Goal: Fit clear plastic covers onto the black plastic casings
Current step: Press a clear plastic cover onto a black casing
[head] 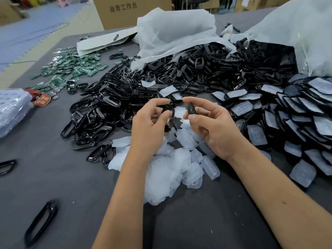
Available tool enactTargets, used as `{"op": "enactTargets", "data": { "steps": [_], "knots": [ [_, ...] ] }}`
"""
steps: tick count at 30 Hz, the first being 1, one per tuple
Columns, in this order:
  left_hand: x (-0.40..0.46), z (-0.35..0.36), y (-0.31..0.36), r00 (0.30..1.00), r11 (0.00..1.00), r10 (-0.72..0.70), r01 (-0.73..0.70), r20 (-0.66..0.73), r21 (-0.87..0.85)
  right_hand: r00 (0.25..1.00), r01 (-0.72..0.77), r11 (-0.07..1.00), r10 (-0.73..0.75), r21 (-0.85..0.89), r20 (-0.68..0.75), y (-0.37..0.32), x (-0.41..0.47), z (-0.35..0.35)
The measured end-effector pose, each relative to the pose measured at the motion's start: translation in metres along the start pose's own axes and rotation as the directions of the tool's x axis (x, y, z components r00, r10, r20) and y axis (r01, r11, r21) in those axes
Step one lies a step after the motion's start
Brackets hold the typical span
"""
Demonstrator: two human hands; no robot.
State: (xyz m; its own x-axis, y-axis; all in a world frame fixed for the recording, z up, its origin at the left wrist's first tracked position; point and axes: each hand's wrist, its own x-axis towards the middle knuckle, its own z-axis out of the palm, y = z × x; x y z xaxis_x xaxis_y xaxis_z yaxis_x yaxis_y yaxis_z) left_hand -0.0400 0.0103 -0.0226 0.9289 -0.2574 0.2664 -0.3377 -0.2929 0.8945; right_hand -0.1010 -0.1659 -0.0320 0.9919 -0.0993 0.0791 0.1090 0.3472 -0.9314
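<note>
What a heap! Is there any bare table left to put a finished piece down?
Yes. Bare grey table lies near left, between the black frames and a lone frame, and near centre between the forearms below the clear covers. Crowded: the middle, the right stacks and the green boards far left.

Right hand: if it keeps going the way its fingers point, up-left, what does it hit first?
Probably the left hand and the black casing it grips. The right hand, pinching a small black part, points toward them across a narrow gap. Depth is unclear; it could pass just behind.
</note>
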Motion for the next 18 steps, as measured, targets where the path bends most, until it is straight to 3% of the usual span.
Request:
{"op": "enactTargets", "data": {
  "steps": [7, 12, 18],
  "knots": [
    [0.015, 0.0, 0.0, 0.996, 0.98, -0.012, 0.029, 0.084, -0.198, 0.998, -0.017, 0.997, 0.021, 0.08, -0.051, -0.002, 0.006, 0.002],
    [0.013, 0.005, -0.001, 0.997, 0.969, -0.077, 0.075, -0.001, -0.237, 0.992, 0.038, 0.996, -0.028, 0.081, -0.126, 0.001, 0.008, 0.004],
    [0.013, 0.005, -0.007, 0.997, 0.964, -0.077, 0.081, 0.027, -0.253, 0.976, 0.137, 0.989, -0.144, -0.05, -0.166, 0.007, 0.007, 0.007]
  ]
}}
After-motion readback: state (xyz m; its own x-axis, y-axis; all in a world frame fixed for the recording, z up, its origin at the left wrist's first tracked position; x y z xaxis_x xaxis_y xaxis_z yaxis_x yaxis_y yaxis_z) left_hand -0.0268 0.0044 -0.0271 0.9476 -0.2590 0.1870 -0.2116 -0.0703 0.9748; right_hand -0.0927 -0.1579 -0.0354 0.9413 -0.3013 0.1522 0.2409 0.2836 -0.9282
